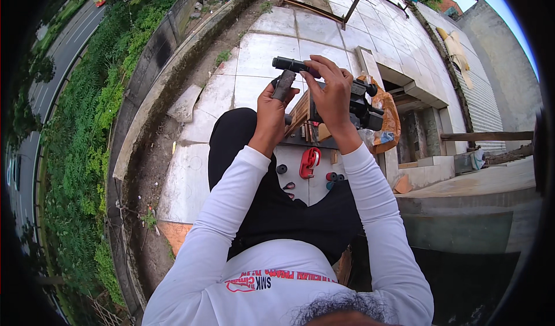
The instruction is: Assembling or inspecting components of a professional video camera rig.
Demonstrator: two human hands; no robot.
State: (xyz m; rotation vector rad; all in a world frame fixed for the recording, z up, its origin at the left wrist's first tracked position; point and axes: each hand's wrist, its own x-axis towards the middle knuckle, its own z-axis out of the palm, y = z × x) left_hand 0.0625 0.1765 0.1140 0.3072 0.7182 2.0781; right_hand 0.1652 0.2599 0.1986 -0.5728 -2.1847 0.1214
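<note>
My left hand point(270, 111) is closed round a dark grey-brown oblong block point(283, 85), which stands up out of the fingers. My right hand point(332, 92) grips a black cylinder point(289, 65) between thumb and fingers; its free end points left, just above the block. Whether block and cylinder touch, I cannot tell. Beyond my right wrist is a black machine point(365, 111), partly hidden, with an orange-brown plastic bag point(388, 123) behind it. Below my hands, a red clamp-like tool point(310, 163) lies on the pale tiles between my legs.
Several small round pieces point(331, 176) and a dark ring point(281, 169) lie near my knees. A wooden crate-like piece point(299, 113) stands behind my wrists. To the left runs a low concrete kerb point(144, 106), with greenery beyond. A tiled ledge point(404, 86) with openings rises on the right.
</note>
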